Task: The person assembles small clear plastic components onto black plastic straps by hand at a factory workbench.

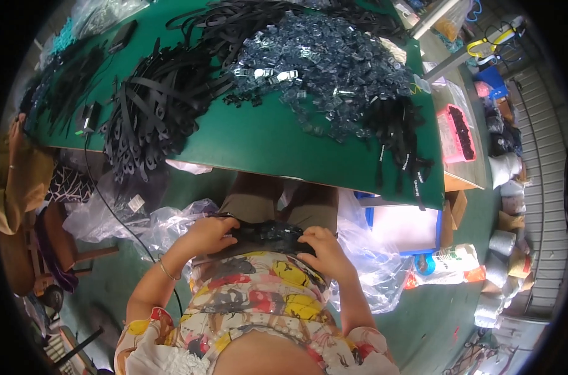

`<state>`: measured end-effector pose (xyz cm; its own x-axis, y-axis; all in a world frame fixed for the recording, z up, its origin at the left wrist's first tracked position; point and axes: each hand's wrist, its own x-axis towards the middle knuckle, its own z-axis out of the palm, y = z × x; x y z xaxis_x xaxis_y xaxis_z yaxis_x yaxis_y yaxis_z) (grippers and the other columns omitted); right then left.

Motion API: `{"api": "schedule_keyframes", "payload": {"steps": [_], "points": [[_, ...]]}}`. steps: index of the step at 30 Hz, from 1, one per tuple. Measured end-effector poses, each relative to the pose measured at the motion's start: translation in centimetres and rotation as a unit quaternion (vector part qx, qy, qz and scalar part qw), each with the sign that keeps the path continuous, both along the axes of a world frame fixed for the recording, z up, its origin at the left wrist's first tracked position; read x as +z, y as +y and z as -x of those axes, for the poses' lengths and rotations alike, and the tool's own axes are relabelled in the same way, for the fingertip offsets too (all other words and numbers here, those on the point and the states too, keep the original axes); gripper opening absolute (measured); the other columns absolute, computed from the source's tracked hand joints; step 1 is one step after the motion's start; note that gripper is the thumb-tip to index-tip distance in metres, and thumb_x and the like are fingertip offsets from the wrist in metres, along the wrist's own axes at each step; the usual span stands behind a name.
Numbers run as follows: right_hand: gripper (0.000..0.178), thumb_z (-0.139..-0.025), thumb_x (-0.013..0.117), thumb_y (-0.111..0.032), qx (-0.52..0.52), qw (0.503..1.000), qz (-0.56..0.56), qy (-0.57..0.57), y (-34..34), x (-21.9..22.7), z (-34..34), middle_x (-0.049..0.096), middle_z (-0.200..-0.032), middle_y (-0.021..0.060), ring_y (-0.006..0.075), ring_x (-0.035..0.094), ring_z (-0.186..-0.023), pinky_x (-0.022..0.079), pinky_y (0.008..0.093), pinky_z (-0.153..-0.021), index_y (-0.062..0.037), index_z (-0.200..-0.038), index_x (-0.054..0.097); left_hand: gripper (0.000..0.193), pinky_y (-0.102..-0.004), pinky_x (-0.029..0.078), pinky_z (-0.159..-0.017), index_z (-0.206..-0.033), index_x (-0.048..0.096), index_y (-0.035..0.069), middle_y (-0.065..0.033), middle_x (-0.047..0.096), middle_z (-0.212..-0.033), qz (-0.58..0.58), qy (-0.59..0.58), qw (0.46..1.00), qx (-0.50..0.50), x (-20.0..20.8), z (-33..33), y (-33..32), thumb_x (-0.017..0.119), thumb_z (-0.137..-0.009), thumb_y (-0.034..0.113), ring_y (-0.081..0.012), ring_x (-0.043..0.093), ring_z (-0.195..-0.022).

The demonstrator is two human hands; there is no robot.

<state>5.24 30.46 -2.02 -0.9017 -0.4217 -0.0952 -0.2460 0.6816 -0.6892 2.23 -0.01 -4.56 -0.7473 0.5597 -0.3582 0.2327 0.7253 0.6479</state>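
Note:
Between my hands, across my lap, lies a black pouch-like cloth [249, 237] with glossy dark pieces showing at its middle. My left hand [210, 236] grips its left end with bent fingers and thumb. At the right end my right hand [324, 250] is curled over the edge, fingers closed on it. Ahead, the green table [253, 147] bears a large heap of translucent bluish-grey plastic pieces [328, 56]. Left of that heap is a thick bundle of black straps [159, 100]; a smaller bunch of black straps [396, 134] hangs toward the right front edge.
The table's front edge runs just beyond my knees. Clear plastic bags [375, 275] lie on both sides of me. A black cable [124, 225] hangs at the left. On the right stand a pink tray [448, 147] of small dark pieces and a blue-rimmed white bin [406, 228].

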Motion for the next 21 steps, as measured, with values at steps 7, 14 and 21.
{"api": "schedule_keyframes", "payload": {"steps": [7,14,21], "points": [[0.011,-0.074,0.062,-0.004,-0.267,0.927,0.092,0.247,3.8,4.3,8.2,0.059,-0.075,0.0114,0.0209,0.056,-0.062,0.045,0.0297,-0.06,0.0003,-0.084,0.06,0.031,-0.0387,0.047,-0.068,-0.099,0.056,0.007,-0.0129,0.059,-0.088,0.015,0.107,0.994,0.007,1.2,-0.9,-0.7,0.063,-0.074,0.023,-0.0309,0.059,-0.081],[0.024,-0.07,0.065,-0.011,-0.307,0.9,-0.202,0.233,9.6,4.2,15.2,0.061,-0.081,0.0168,0.0317,0.06,-0.075,0.047,0.0372,-0.068,-0.0015,-0.092,0.061,0.019,-0.035,0.046,-0.061,-0.09,0.057,0.003,-0.0124,0.057,-0.076,-0.139,0.239,0.956,0.093,6.9,2.6,-1.3,0.062,-0.075,0.014,-0.0296,0.057,-0.069],[0.021,-0.08,0.049,-0.002,-0.358,0.906,0.218,0.055,10.8,3.6,15.3,0.054,-0.073,0.0049,0.0123,0.049,-0.058,0.041,0.0236,-0.052,0.0019,-0.1,0.056,0.017,-0.0358,0.045,-0.059,-0.087,0.059,0.005,-0.01,0.057,-0.074,0.021,0.532,0.765,0.361,11.4,8.3,-8.2,0.063,-0.073,0.011,-0.0275,0.056,-0.066]]}}
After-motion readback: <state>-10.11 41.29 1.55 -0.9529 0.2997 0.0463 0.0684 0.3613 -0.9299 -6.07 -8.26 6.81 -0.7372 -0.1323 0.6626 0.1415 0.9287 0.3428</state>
